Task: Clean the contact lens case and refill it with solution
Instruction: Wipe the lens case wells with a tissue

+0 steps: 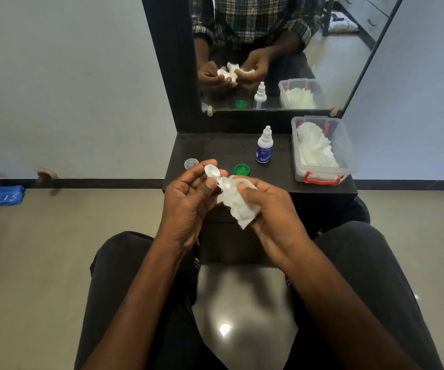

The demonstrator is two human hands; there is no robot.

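Note:
My left hand (189,198) grips a white contact lens case (213,172) just above the front edge of the black shelf (215,150). One open well faces up; the other well is covered by a white tissue (238,206) that my right hand (271,206) pinches and presses onto the case. A green cap (242,170) lies on the shelf just behind my hands. A clear grey cap (191,163) lies at the shelf's left edge. A small white solution bottle (264,146) with a blue label stands upright at the back, its cap on.
A clear plastic box (349,156) with red latches holds white tissues at the shelf's right end. A mirror (335,62) rises behind the shelf and reflects the scene. A blue packet (3,195) lies on the floor at left. My knees flank the shelf.

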